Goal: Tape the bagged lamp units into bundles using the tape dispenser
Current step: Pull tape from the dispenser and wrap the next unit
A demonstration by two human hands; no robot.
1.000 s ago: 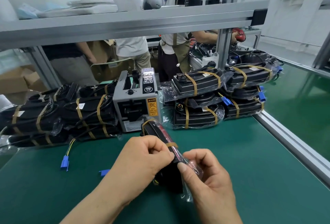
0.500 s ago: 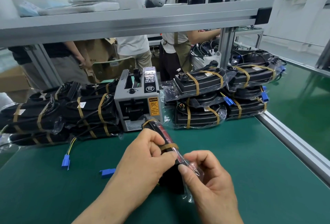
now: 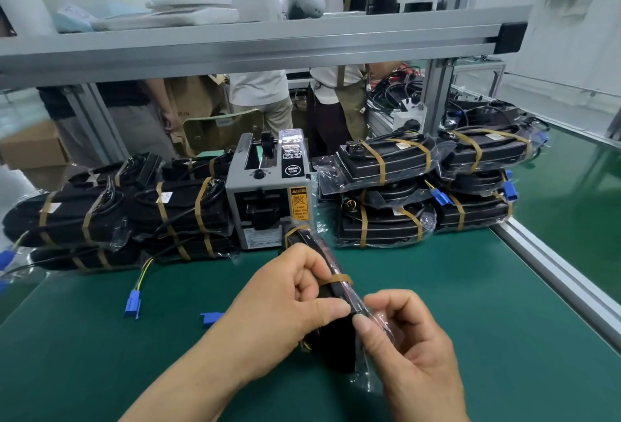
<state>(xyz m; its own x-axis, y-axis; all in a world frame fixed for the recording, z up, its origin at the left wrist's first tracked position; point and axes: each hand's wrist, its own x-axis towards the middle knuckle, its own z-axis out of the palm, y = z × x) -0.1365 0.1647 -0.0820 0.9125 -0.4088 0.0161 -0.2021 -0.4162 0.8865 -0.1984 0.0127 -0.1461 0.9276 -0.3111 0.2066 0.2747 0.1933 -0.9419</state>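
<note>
Head camera looks down at a green worktop (image 3: 470, 304). Near the middle, the left hand (image 3: 289, 300) is curled round a black bagged lamp unit (image 3: 336, 342), with its thumb pressed on the side. The right hand (image 3: 410, 344) pinches the loose clear plastic at the near end of the same unit, between thumb and fingers. The unit's far end points at the tape dispenser (image 3: 268, 196) and sits just in front of it. One strip of brown tape (image 3: 337, 278) goes round the unit just past the left thumb. Another strip goes round its far end.

The grey tape dispenser stands at the far side of the worktop, in the middle. It has a yellow caution label on its front. To its left lies a pile of taped bundles (image 3: 134, 213), black with brown bands. To its right is a second pile of bundles (image 3: 403, 193), stacked two high.

A blue plug (image 3: 132, 304) on yellow and green wires lies on the worktop, left of the hands. A small blue piece (image 3: 210, 317) lies near the left wrist. A grey shelf rail (image 3: 268, 45) runs across above, and people stand behind it.
</note>
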